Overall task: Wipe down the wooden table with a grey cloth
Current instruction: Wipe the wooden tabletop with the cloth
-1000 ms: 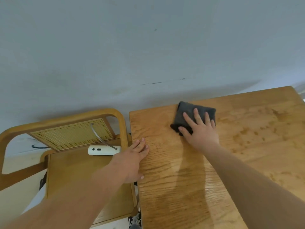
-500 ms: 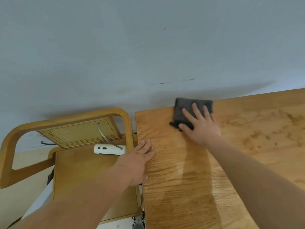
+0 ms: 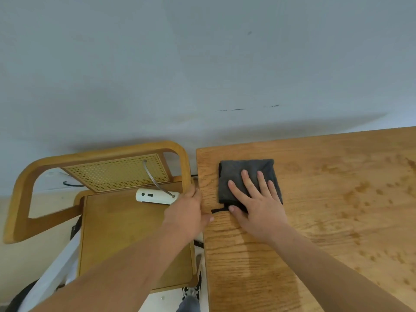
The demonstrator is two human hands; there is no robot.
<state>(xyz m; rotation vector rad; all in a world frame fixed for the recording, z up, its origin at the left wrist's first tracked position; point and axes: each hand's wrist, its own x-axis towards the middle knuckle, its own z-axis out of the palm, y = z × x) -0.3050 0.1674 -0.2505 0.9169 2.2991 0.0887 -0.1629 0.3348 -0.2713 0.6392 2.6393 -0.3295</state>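
Observation:
A folded grey cloth (image 3: pixel 238 174) lies flat on the wooden table (image 3: pixel 326 199), close to the table's far left corner. My right hand (image 3: pixel 256 203) presses down on the cloth with fingers spread; a small black loop sticks out from under the cloth by the thumb. My left hand (image 3: pixel 186 212) grips the table's left edge, thumb on top and fingers curled over the side.
A wooden chair (image 3: pixel 94 172) with a cane back stands against the table's left side. On its seat lies a white device (image 3: pixel 155 195) with a curved metal handle. A pale wall runs directly behind the table and the chair.
The cloth and my right hand slid left and toward me, from the back edge to near the left corner. My left hand shifted from resting flat on the table to gripping its left edge.

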